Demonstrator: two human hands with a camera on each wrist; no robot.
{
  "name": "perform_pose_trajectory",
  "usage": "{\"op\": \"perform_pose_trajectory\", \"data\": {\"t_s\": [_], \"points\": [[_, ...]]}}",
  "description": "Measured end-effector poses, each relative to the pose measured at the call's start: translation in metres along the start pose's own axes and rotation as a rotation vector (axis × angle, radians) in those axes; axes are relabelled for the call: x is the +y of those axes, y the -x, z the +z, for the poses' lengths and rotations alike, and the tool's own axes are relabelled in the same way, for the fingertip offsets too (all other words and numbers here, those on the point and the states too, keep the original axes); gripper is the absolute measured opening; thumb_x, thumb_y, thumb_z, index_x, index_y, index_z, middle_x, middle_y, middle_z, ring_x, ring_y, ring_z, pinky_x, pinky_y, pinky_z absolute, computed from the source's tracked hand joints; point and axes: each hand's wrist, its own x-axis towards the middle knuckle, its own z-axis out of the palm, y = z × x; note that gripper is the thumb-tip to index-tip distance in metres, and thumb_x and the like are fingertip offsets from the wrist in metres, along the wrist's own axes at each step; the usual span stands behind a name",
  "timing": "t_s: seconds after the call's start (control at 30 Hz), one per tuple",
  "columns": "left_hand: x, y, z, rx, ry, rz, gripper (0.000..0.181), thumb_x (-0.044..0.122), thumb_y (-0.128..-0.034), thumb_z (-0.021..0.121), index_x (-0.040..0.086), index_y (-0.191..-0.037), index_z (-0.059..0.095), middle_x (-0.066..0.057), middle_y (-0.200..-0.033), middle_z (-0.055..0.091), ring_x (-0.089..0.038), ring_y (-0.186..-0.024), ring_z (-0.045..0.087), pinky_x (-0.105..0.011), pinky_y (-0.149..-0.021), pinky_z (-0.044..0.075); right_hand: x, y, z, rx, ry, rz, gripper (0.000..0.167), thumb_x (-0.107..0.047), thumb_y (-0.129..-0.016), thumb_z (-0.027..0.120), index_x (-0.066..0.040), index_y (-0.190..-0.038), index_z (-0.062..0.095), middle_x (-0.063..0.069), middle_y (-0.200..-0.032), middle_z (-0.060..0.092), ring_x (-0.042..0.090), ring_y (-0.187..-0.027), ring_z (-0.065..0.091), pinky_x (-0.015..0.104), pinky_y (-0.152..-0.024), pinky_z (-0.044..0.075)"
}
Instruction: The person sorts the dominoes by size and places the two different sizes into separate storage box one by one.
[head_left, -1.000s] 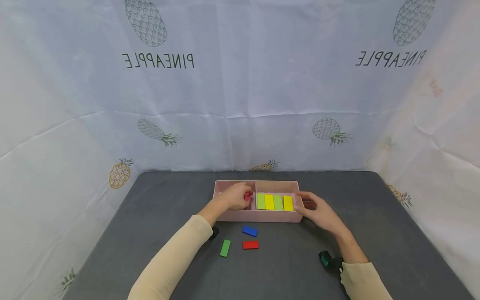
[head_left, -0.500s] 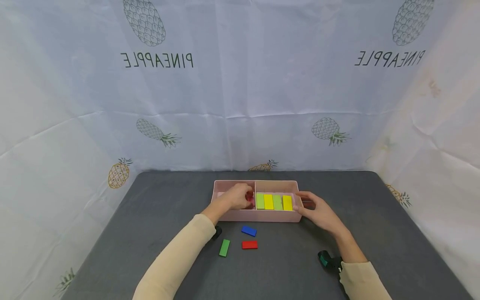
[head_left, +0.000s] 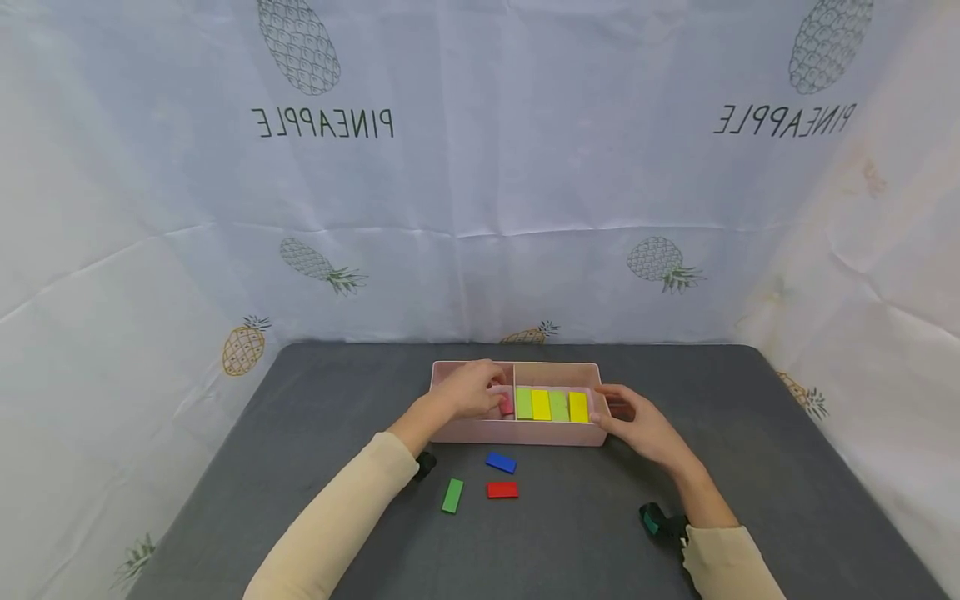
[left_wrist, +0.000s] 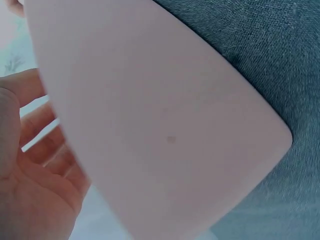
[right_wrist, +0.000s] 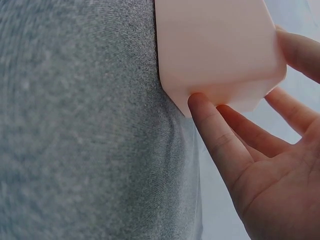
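Note:
A pink box (head_left: 480,432) with two compartments stands on the dark table. My left hand (head_left: 468,390) is over its left compartment, fingers bent above a pinkish-red block (head_left: 507,406) that lies beside the divider. The left wrist view shows the box's outer wall (left_wrist: 170,100), which hides the fingertips of my left hand (left_wrist: 42,195). At the box's right end, my right hand (head_left: 637,425) rests its fingertips on the end wall, with the thumb by the front corner. In the right wrist view, fairly straight fingers (right_wrist: 220,132) touch that wall. Several light green and yellow blocks (head_left: 541,405) line the right compartment.
In front of the box lie a blue block (head_left: 501,462), a red block (head_left: 502,490) and a green block (head_left: 452,496), apart from each other. A white pineapple-print cloth (head_left: 480,283) hangs around the back and sides of the table (head_left: 570,533).
My left hand has lowered the pinkish-red block into the left compartment by the divider and let it go, then drawn slightly up and back. The right hand has stayed at the box's end.

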Motion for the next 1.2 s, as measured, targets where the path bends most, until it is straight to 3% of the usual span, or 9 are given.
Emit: {"op": "perform_pose_trajectory", "data": {"t_s": [0.3,0.53,0.7,0.9,1.2], "points": [[0.010,0.016,-0.012,0.038,-0.141,0.046,0.032,0.029,-0.0985,0.067,0.010,-0.124,0.069,-0.004,-0.119,0.067,-0.020,-0.105,0.062,-0.038,-0.097,0.052,0.001,0.000,0.000,0.007,0.020,-0.023,0.067,-0.039,-0.098,0.068,-0.007,-0.151,0.044,0.025,-0.148,0.047,0.045,-0.127,0.053,0.057,-0.099,0.048],[0.018,0.031,-0.018,0.068,-0.229,0.098,0.032,0.031,-0.0987,0.065,0.011,-0.123,0.069,-0.004,-0.122,0.068,-0.022,-0.112,0.063,-0.040,-0.099,0.051,0.001,0.000,0.000,0.002,0.014,-0.020,0.069,-0.039,-0.098,0.068,-0.005,-0.152,0.042,0.025,-0.149,0.046,0.046,-0.128,0.053,0.057,-0.098,0.049],[0.025,0.043,-0.020,0.109,-0.275,0.191,0.026,0.028,-0.0965,0.068,0.010,-0.115,0.072,-0.004,-0.115,0.070,-0.021,-0.105,0.064,-0.036,-0.095,0.053,0.000,0.000,-0.001,-0.004,0.010,-0.021,0.069,-0.039,-0.098,0.068,-0.005,-0.152,0.042,0.025,-0.150,0.046,0.046,-0.128,0.053,0.056,-0.097,0.050],[0.031,0.056,-0.014,0.161,-0.294,0.307,0.018,0.027,-0.0962,0.069,0.013,-0.106,0.072,-0.001,-0.100,0.066,-0.015,-0.086,0.059,-0.029,-0.081,0.053,0.000,0.001,-0.002,-0.006,0.004,-0.028,0.068,-0.037,-0.099,0.067,-0.005,-0.152,0.041,0.026,-0.148,0.046,0.046,-0.127,0.053,0.055,-0.095,0.052],[0.036,0.072,-0.003,0.190,-0.385,0.467,0.015,0.026,-0.0953,0.070,0.014,-0.103,0.071,0.003,-0.095,0.063,-0.013,-0.084,0.060,-0.025,-0.081,0.052,0.000,0.001,-0.002,-0.013,0.005,-0.020,0.069,-0.038,-0.099,0.067,-0.004,-0.152,0.041,0.027,-0.148,0.046,0.047,-0.128,0.053,0.055,-0.095,0.051]]}}
